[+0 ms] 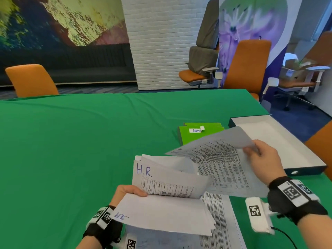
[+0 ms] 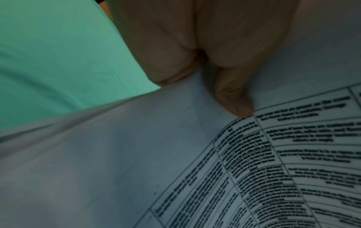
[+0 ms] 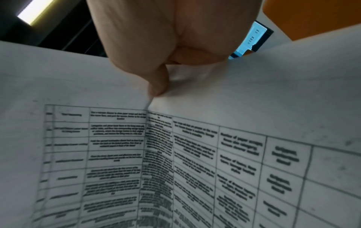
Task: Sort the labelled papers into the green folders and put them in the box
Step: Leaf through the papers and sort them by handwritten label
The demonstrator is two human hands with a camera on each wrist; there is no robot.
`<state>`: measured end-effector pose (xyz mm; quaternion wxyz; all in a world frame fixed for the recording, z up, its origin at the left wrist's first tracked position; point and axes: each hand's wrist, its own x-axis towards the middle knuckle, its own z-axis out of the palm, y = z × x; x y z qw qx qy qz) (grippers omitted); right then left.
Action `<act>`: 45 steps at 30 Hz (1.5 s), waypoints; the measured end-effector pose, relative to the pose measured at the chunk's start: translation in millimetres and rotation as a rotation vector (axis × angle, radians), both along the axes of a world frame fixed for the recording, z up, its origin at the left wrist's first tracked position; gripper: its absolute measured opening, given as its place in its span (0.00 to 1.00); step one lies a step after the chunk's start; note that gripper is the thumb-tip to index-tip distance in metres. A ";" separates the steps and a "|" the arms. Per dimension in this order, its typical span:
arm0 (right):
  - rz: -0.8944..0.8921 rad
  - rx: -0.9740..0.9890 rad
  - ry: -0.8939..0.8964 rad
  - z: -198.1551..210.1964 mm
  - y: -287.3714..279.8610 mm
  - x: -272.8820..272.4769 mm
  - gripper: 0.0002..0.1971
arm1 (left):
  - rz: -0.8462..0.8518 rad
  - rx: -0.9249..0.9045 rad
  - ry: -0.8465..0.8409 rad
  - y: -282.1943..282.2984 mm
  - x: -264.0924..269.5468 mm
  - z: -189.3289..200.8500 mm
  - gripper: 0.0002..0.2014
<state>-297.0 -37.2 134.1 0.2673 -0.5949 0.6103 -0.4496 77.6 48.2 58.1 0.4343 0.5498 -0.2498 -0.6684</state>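
My left hand (image 1: pixel 129 192) grips a sheaf of printed papers (image 1: pixel 167 209) near the table's front; one sheet marked "H.R." (image 1: pixel 144 170) stands up behind my thumb (image 2: pixel 236 101). My right hand (image 1: pixel 260 155) pinches the edge of several printed sheets (image 1: pixel 221 159) lifted above the table, thumb (image 3: pixel 158 83) on the page (image 3: pixel 175 154). More printed pages (image 1: pixel 221 221) lie flat beneath. Green folders (image 1: pixel 201 132), the top one labelled "Admin", lie beyond the papers. The open box (image 1: pixel 280 141), white inside with dark walls, sits at the right.
A green cloth (image 1: pixel 80 141) covers the table. Orange chairs stand at the far left (image 1: pixel 30 79), far right (image 1: pixel 248 65) and close on the right (image 1: pixel 321 141). A white brick pillar (image 1: pixel 161 42) rises behind the table.
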 end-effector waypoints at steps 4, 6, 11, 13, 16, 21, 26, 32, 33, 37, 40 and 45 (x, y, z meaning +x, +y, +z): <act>0.029 -0.064 0.040 21.5 1.2 -12.4 0.07 | 0.010 -0.104 -0.009 -0.6 -3.7 9.5 0.07; 0.033 -0.088 0.124 28.5 -0.7 -17.4 0.05 | 0.044 -0.124 -0.064 -3.7 -2.0 6.9 0.07; 0.068 -0.040 0.331 28.5 -7.5 -11.8 0.04 | 0.031 -0.089 -0.109 -7.8 -5.5 5.2 0.08; 0.163 0.023 0.333 22.2 -9.9 -5.5 0.06 | 0.048 -0.082 -0.088 -9.0 -3.8 2.8 0.05; 0.301 0.073 0.247 15.0 -11.7 -0.6 0.10 | 0.087 -0.150 -0.048 -10.2 0.8 -1.7 0.20; 0.322 0.191 0.094 4.0 -10.2 1.6 0.08 | 0.094 -0.220 -0.148 -10.3 7.3 -2.9 0.33; 0.429 0.315 -0.093 -16.2 -4.8 15.2 0.09 | 0.075 -0.266 -0.085 -13.3 -7.7 12.7 0.31; 0.265 0.343 -0.371 -26.1 -6.0 18.2 0.09 | 0.177 -0.420 0.121 -18.4 -12.9 -5.0 0.28; 0.280 0.364 -0.279 -27.3 -3.6 18.5 0.09 | 0.220 -0.474 0.093 -18.0 -14.8 -6.3 0.24; 0.452 0.488 -0.112 -33.7 6.8 25.2 0.08 | 0.215 -0.538 0.094 -13.9 -25.2 -2.0 0.25; 0.568 0.530 -0.189 -35.4 9.1 27.9 0.08 | 0.166 -0.456 0.131 -15.1 -25.4 2.4 0.29; 0.645 0.478 -0.068 -25.2 6.6 34.8 0.08 | 0.128 -0.490 0.107 -15.5 -26.8 1.8 0.28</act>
